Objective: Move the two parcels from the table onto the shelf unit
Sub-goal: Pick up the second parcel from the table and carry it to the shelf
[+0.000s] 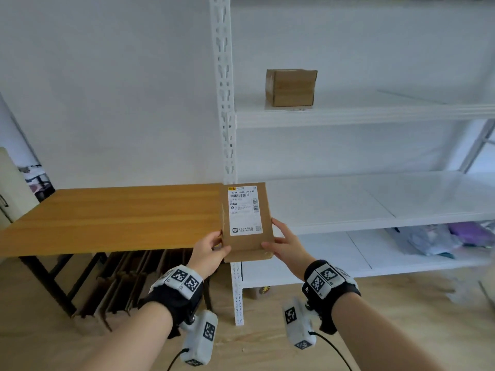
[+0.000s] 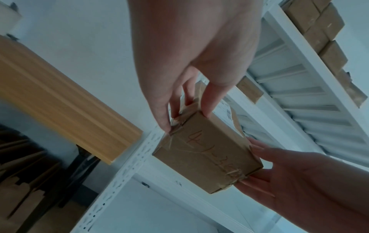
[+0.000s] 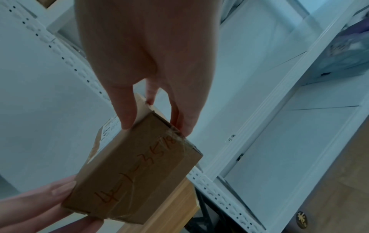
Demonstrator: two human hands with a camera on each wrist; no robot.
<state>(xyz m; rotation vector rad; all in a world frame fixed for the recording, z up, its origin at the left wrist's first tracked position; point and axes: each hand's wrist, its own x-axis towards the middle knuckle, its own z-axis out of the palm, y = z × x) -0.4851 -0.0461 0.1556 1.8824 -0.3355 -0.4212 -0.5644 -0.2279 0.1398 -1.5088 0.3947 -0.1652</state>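
I hold a flat brown cardboard parcel (image 1: 246, 223) with a white shipping label in the air, in front of the white shelf unit's left post (image 1: 227, 145). My left hand (image 1: 214, 246) grips its left near corner, thumb on top. My right hand (image 1: 281, 243) grips its right near edge. The wrist views show the parcel's (image 2: 205, 159) taped end with red handwriting (image 3: 137, 171), fingers of both hands pinching it. A second brown parcel (image 1: 290, 88) stands on the upper shelf (image 1: 375, 116).
The wooden table (image 1: 107, 218) lies to the left, its top bare. The middle shelf (image 1: 375, 204) is bare white. Bags (image 1: 442, 239) lie on the lowest shelf at right. Folded cardboard (image 1: 128, 285) leans under the table.
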